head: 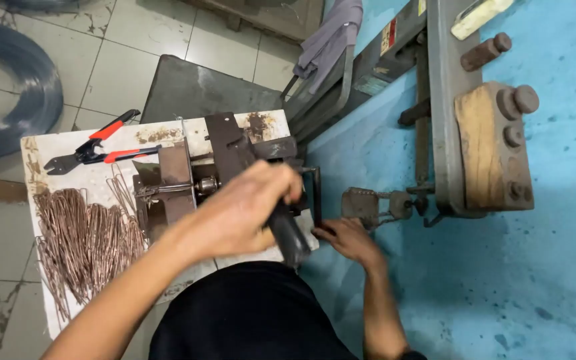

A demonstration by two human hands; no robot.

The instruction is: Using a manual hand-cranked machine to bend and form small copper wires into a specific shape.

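Observation:
My left hand (241,213) is wrapped around the black lever handle (289,235) of a small rusty metal bending jig (188,180) bolted on a white board (68,150). A thin wire (161,191) lies across the jig. My right hand (348,239) rests lower right of the jig, its fingers at a dark upright metal bar (316,193) beside the board's edge; whether it grips the bar is unclear. A pile of bent copper-coloured wire pieces (88,243) lies on the board, left of the jig.
Red-handled cutters (95,148) lie at the board's far side. A large wire coil (28,100) lies on the tiled floor, left. A grey machine frame with a wooden block and pegs (491,150) stands over blue floor, right. A grey cloth (331,37) hangs above.

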